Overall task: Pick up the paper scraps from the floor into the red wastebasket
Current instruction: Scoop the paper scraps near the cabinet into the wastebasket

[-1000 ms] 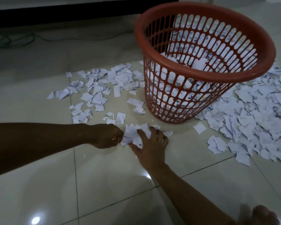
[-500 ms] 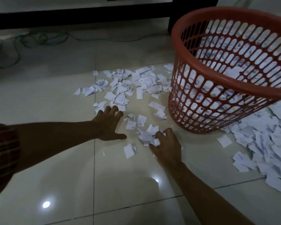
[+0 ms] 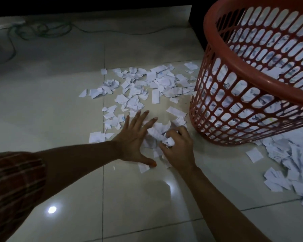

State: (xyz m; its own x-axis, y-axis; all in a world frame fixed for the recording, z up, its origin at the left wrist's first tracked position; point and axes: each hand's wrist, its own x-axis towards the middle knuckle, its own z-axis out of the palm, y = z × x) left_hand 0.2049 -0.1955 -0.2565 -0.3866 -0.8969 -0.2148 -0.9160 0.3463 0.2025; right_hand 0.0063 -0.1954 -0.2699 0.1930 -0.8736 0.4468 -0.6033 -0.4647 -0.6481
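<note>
One pale tiled floor is filling the view, shining in two spots. One red wastebasket is standing on it at the right, its slotted wall showing white scraps already lying inside. Three spreads of paper scraps are lying on the floor, too many to count singly: one wide scatter left of the wastebasket, one heap at its right foot, and one small bunch between the two hands, just beside the basket's base. Two bare arms are reaching in from below; one checked sleeve is covering the left upper arm. The left hand is lying flat with fingers straight and spread, pressing against the small bunch from the left, its thumb touching one loose scrap. The right hand is curling its fingers round the bunch, gripping crumpled scraps. One green cable is trailing along the far floor.
</note>
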